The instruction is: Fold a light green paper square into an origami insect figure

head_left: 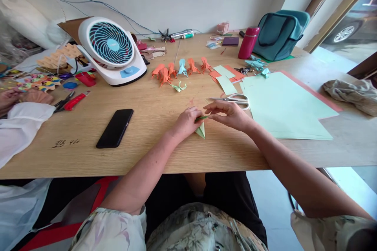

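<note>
A small piece of folded light green paper [200,130] is on the wooden table in front of me, its pointed end toward me. My left hand [188,120] is closed on it and covers much of it. At its upper edge, my right hand [225,114] has thumb and fingertips at a narrow green flap [202,117]; the fingers look pinched there. Just beyond my right hand lie scissors [239,101] with white handles. Folded orange paper figures [163,73], a blue one [182,67] and a pale green one [178,86] stand farther back.
Light green sheets [282,102] lie to the right, with cut pieces [226,85] behind the scissors. A black phone [114,128] and a white fan [112,51] are to the left. A pink bottle [249,43] stands by a teal bag [279,35]. Another person's hands [32,96] are at far left.
</note>
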A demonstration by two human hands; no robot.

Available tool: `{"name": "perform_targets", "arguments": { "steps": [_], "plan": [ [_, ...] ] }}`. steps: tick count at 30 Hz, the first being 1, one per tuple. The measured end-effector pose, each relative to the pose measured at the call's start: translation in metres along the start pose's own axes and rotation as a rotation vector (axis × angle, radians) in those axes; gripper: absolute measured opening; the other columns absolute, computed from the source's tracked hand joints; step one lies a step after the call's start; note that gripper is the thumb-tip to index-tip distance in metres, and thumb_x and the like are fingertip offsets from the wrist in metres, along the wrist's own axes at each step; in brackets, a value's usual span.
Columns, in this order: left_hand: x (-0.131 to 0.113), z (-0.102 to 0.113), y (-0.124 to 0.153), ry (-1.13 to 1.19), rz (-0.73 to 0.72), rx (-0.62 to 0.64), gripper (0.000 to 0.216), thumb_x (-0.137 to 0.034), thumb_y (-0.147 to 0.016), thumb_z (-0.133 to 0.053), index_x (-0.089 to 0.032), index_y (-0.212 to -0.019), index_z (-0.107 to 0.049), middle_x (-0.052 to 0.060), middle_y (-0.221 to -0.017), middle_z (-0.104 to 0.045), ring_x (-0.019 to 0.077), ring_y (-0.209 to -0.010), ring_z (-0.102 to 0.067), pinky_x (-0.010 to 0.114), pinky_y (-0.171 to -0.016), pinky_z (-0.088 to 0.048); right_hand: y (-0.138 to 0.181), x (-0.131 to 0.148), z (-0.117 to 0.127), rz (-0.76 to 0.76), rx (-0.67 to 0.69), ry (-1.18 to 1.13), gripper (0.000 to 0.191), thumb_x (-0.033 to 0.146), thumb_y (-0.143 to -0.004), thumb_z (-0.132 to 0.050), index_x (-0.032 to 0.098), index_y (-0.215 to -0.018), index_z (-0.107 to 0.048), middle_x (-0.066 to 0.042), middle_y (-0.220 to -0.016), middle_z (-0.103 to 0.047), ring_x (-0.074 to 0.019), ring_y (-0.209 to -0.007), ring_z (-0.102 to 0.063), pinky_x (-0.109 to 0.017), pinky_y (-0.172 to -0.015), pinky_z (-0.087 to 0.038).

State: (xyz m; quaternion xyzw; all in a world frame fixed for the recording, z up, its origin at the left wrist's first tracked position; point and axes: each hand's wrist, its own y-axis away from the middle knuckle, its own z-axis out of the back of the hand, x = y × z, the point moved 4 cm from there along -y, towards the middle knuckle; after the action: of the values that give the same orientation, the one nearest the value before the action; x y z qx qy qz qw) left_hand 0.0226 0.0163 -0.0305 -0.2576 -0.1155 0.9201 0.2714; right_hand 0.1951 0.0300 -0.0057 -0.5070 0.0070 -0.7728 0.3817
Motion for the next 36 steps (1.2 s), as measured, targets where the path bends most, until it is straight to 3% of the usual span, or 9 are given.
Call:
{"name": "perform_targets", "arguments": {
  "steps": [3, 10, 14, 20, 28, 36],
  "plan": [
    [-0.001, 0.001, 0.001, -0.009, 0.01, 0.015, 0.015, -0.002, -0.08, -0.068, -0.017, -0.078, -0.064, 0.002, -0.082, -0.062, 0.0168, -0.081, -0.059, 0.028, -0.076, -0.047, 0.019, 0.001, 0.009, -0.053, -0.043, 0.059, 0.033, 0.036, -0.089, -0.065, 0.022, -0.119, -0.068, -0.008, -0.105, -0.074, -0.0203, -0.087, -0.072, -0.039, -0.086, -0.059],
    [-0.01, 0.001, 0.0, -0.071, 0.036, 0.059, 0.017, -0.003, -0.081, -0.065, -0.018, -0.077, -0.058, 0.0, -0.081, -0.057, 0.0148, -0.073, -0.053, 0.026, -0.066, -0.039, 0.064, 0.002, 0.005, -0.1, -0.04, 0.279, 0.02, 0.022, -0.092, -0.056, 0.021, -0.105, -0.072, -0.006, -0.099, -0.072, -0.0185, -0.086, -0.069, -0.032, -0.078, -0.054],
    [-0.018, -0.002, 0.001, -0.118, 0.073, 0.02, 0.017, -0.005, -0.082, -0.064, -0.018, -0.078, -0.054, 0.001, -0.082, -0.057, 0.015, -0.073, -0.053, 0.027, -0.065, -0.039, 0.064, 0.011, -0.011, -0.021, 0.011, 0.37, 0.021, 0.018, -0.094, -0.053, 0.019, -0.104, -0.071, -0.007, -0.099, -0.07, -0.0183, -0.083, -0.067, -0.032, -0.077, -0.051],
    [-0.026, -0.002, 0.008, -0.147, 0.088, 0.036, 0.02, -0.001, -0.081, -0.062, -0.019, -0.077, -0.052, 0.001, -0.084, -0.057, 0.0145, -0.071, -0.052, 0.027, -0.065, -0.039, 0.06, 0.017, -0.029, 0.088, 0.141, 0.493, 0.023, 0.017, -0.096, -0.05, 0.016, -0.106, -0.071, -0.012, -0.105, -0.066, -0.0238, -0.096, -0.063, -0.037, -0.085, -0.05],
    [-0.026, 0.0, 0.004, -0.135, 0.128, 0.103, 0.02, 0.0, -0.077, -0.062, -0.018, -0.074, -0.053, 0.002, -0.082, -0.056, 0.0149, -0.071, -0.052, 0.028, -0.066, -0.039, 0.07, 0.019, -0.033, 0.123, 0.227, 0.579, 0.031, 0.026, -0.098, -0.052, 0.018, -0.125, -0.065, -0.014, -0.122, -0.063, -0.0276, -0.105, -0.057, -0.044, -0.093, -0.045],
    [-0.029, 0.004, 0.002, -0.107, 0.121, 0.151, 0.017, 0.0, -0.075, -0.058, -0.017, -0.076, -0.058, 0.004, -0.086, -0.06, 0.0166, -0.074, -0.056, 0.029, -0.069, -0.043, 0.074, 0.022, -0.036, 0.203, 0.272, 0.645, 0.032, 0.032, -0.101, -0.048, 0.019, -0.126, -0.063, -0.012, -0.127, -0.063, -0.0282, -0.105, -0.054, -0.045, -0.091, -0.043]
  ]
}}
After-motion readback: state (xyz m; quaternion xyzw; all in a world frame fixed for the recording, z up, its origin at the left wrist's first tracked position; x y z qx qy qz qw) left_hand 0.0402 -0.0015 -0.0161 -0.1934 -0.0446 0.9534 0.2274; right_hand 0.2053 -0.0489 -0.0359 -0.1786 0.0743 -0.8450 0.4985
